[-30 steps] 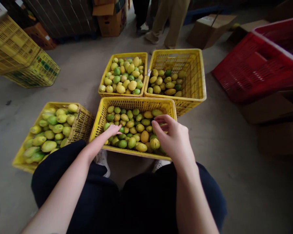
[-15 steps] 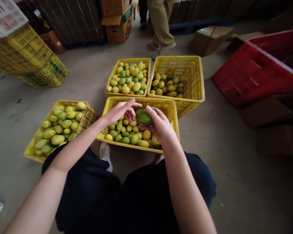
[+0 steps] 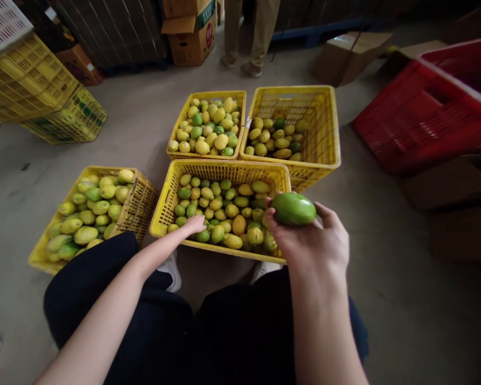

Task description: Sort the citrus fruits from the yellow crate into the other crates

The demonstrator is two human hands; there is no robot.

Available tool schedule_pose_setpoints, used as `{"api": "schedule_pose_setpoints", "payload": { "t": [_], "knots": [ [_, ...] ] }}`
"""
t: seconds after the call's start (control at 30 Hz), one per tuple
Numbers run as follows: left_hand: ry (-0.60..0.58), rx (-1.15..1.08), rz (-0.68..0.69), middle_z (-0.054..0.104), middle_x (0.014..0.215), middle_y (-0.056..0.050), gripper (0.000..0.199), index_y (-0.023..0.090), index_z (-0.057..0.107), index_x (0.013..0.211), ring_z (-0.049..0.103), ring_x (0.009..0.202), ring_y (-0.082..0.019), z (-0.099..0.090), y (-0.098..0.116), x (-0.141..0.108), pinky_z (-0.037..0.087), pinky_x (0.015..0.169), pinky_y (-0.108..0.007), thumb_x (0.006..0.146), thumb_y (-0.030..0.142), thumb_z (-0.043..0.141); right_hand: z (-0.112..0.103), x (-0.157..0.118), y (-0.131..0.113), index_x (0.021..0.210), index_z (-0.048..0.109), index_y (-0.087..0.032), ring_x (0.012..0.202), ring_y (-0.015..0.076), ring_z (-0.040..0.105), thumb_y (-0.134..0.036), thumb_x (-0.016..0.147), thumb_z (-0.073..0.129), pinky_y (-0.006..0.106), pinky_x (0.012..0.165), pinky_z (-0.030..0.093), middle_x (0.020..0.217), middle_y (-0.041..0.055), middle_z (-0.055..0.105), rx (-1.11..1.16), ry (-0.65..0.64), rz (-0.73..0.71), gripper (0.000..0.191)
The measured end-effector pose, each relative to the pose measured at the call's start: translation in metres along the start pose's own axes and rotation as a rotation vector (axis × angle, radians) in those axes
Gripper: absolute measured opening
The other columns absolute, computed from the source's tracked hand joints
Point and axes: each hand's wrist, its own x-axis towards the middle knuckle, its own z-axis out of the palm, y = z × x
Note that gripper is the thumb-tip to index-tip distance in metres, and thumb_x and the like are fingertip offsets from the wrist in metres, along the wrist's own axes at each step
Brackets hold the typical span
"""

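Observation:
My right hand (image 3: 310,235) holds a large green lemon (image 3: 294,208) up over the right end of the nearest yellow crate (image 3: 226,167). The fingers wrap it from below and its glossy side faces up. Inside that crate lies a layer of yellow and green lemons (image 3: 233,241). My left hand (image 3: 196,223) is down among those lemons near the crate's front left, seen from the back. Its fingertips are hidden, so any grip there does not show.
Behind stand two more yellow crates, one heaped with lemons (image 3: 221,141), one partly filled (image 3: 332,123). Another full crate (image 3: 140,206) sits left by my knee. A red crate (image 3: 417,107) and cardboard boxes (image 3: 347,56) are right. A person's legs (image 3: 262,37) show at the back.
My right hand has carried the green lemon rightward and closer to me, turning palm up. My left hand has dropped from beside it down to the lemons in the crate. The person behind has shifted left.

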Motion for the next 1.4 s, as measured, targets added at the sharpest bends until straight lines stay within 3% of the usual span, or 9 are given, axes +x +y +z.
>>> {"api": "schedule_pose_setpoints", "payload": {
  "t": [0.17,0.27,0.47,0.7,0.83,0.97,1.07,1.2,1.4],
  "knots": [
    [0.047,0.355,0.164,0.050,0.134,-0.015,0.031,0.017,0.062,0.106,0.028,0.138,-0.028,0.043,0.017,0.056,0.023,0.112,-0.047,0.084,0.003,0.044,0.008,0.003,-0.010,0.090,0.058,-0.023,0.097,0.0280,0.063,-0.027,0.078,0.031,0.054,0.081,0.053,0.096,0.0101,0.066,0.212,0.180,0.069,0.030],
    [0.048,0.439,0.217,0.054,0.130,-0.016,0.034,0.017,0.063,0.107,0.030,0.136,-0.030,0.062,0.024,0.085,0.016,0.112,-0.055,0.085,0.002,0.041,0.019,0.004,-0.018,0.095,0.058,-0.022,0.097,0.0255,0.063,-0.021,0.080,0.030,0.052,0.082,0.055,0.097,0.0084,0.066,0.370,0.352,0.091,0.032],
    [0.060,0.419,0.308,0.061,0.110,-0.016,0.015,0.016,0.063,0.086,0.037,0.130,-0.034,0.064,0.023,0.089,0.020,0.110,-0.055,0.082,0.005,0.054,0.019,0.010,-0.013,0.095,0.058,-0.019,0.099,0.0243,0.062,-0.024,0.080,0.048,0.050,0.087,0.054,0.101,0.0093,0.065,0.394,0.236,0.117,0.018],
    [0.006,0.111,0.323,0.061,0.082,-0.001,0.053,0.018,0.056,0.083,0.058,0.096,-0.024,0.005,0.066,0.046,0.042,0.096,-0.039,0.041,0.007,0.086,0.031,0.014,-0.002,0.091,0.057,-0.022,0.084,0.0204,0.064,-0.031,0.077,0.060,0.036,0.069,0.054,0.090,0.0022,0.066,0.423,0.160,0.140,0.017],
    [-0.233,-0.342,0.271,0.067,0.089,-0.005,0.043,0.018,0.057,0.094,0.064,0.082,-0.019,-0.047,0.126,-0.017,0.049,0.087,-0.038,0.058,0.020,0.079,0.043,0.012,0.004,0.083,0.056,-0.022,0.074,0.0182,0.064,-0.031,0.074,0.064,0.030,0.060,0.051,0.081,-0.0005,0.066,0.381,0.098,0.160,0.015],
    [-0.469,-0.898,0.325,0.068,0.107,-0.013,0.043,0.010,0.060,0.110,0.065,0.099,-0.026,-0.081,0.164,-0.099,0.049,0.091,-0.038,0.069,0.025,0.058,0.053,0.006,0.008,0.081,0.058,-0.020,0.063,0.0176,0.063,-0.038,0.082,0.052,0.026,0.050,0.048,0.075,0.0043,0.069,0.251,-0.004,0.221,0.019],
    [-0.475,-1.220,0.324,0.066,0.113,-0.014,0.047,0.011,0.058,0.117,0.063,0.107,-0.028,-0.082,0.167,-0.138,0.051,0.090,-0.040,0.072,0.024,0.050,0.058,-0.002,0.012,0.077,0.059,-0.019,0.047,0.0145,0.056,-0.044,0.087,0.043,0.022,0.037,0.039,0.067,0.0065,0.069,0.122,-0.067,0.206,0.031],
    [-0.305,-1.562,0.157,0.070,0.086,-0.006,0.022,0.015,0.061,0.098,0.068,0.083,-0.018,-0.060,0.157,-0.150,0.056,0.074,-0.028,0.082,0.027,0.053,0.063,-0.011,0.025,0.076,0.061,-0.019,0.039,0.0116,0.049,-0.055,0.081,0.052,0.019,0.029,0.029,0.058,0.0029,0.064,-0.093,-0.110,0.129,0.038],
    [-0.294,-1.637,0.058,0.067,0.074,-0.003,0.012,0.016,0.061,0.080,0.067,0.070,-0.015,-0.031,0.158,-0.151,0.055,0.063,-0.025,0.082,0.024,0.053,0.064,-0.015,0.044,0.074,0.060,-0.021,0.045,0.0121,0.052,-0.061,0.070,0.064,0.018,0.030,0.034,0.058,0.0001,0.062,-0.242,-0.052,0.050,0.041]
  ]
}}
